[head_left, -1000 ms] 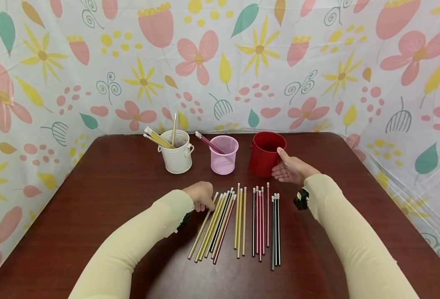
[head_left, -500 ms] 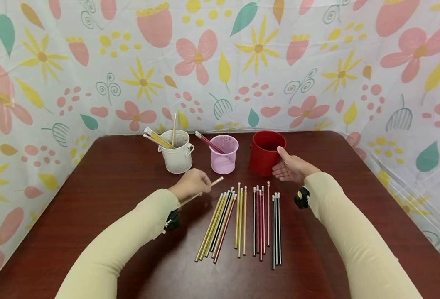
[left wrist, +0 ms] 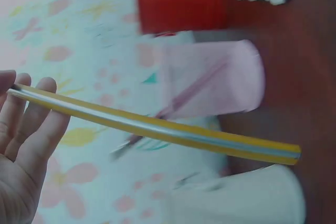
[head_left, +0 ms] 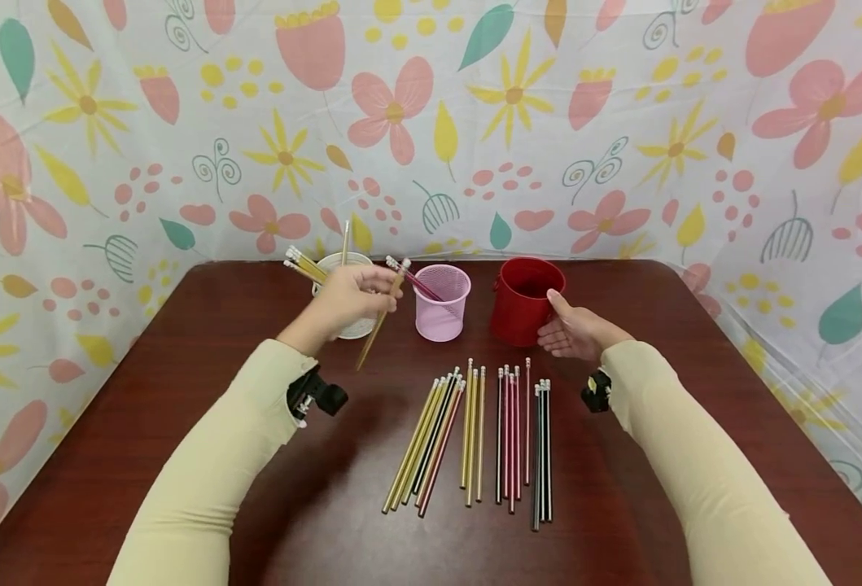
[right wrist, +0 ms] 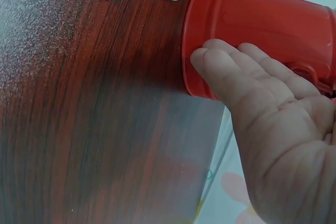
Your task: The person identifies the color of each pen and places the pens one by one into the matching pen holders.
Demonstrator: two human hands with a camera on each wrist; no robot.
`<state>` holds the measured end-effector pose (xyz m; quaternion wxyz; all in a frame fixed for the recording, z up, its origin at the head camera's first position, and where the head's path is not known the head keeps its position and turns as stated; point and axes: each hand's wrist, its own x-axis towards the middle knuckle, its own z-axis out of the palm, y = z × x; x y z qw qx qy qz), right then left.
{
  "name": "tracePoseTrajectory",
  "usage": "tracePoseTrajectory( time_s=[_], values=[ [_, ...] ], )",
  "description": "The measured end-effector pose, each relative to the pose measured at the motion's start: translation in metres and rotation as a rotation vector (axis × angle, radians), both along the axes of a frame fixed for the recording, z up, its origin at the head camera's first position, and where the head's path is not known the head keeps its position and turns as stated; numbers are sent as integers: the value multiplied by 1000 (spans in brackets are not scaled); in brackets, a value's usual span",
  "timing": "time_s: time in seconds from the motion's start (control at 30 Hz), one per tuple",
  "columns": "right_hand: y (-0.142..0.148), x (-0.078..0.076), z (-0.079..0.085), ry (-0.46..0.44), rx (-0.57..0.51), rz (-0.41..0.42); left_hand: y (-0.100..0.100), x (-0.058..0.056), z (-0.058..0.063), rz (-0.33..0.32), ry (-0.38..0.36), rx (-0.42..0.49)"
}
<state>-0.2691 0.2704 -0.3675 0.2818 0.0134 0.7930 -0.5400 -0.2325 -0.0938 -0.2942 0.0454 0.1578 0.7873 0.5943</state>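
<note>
My left hand [head_left: 343, 301] pinches a yellow pencil [head_left: 375, 335] near its eraser end, with the other end slanting down to the left. In the left wrist view, the pencil [left wrist: 157, 126] stretches across the frame, away from the fingers. This hand overlaps a white bucket [head_left: 358, 329], which has several yellow pencils [head_left: 303, 264] standing in it. To its right is a pink mesh cup [head_left: 439, 319] with dark red pencils leaning inside. Fairly straight fingers of my right hand [head_left: 577, 328] rest against the side of a red bucket [head_left: 516, 316]; the thumb is at its rim.
Several pencils lie in groups on the dark wood table [head_left: 313, 488]: a mixed group [head_left: 425, 448] at the left, yellow ones [head_left: 471, 435], red ones [head_left: 511, 439] with a black one beside them, and black ones [head_left: 542, 456] at the right. A flowered cloth [head_left: 431, 122] hangs behind.
My left hand has picked up the leftmost yellow pencil from the mixed group, then raised it back and left to the white bucket, turning it more upright. The right hand stays at the red bucket.
</note>
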Motion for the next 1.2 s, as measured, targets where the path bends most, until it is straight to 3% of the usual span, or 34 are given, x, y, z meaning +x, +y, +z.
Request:
tracePoseTrajectory(
  time_s=[0.17,0.3,0.4,0.53,0.67,0.77,0.93,1.2],
  values=[
    [1,-2,0,4,-2,36,-9,-9,43,125,17,6],
    [10,-1,2,9,18,35,-5,-21,74,153,48,32],
    [13,0,3,10,24,39,-4,-28,88,196,77,58],
    [11,2,2,15,30,41,-6,-35,96,272,106,72],
    [10,3,2,27,52,31,-9,-45,93,334,162,61],
    [11,2,1,30,58,25,-13,-54,81,411,185,41],
    [11,2,0,37,66,9,-19,-64,53,490,116,97],
    [10,4,-2,56,87,-3,-27,-67,15,500,42,164]
  ],
)
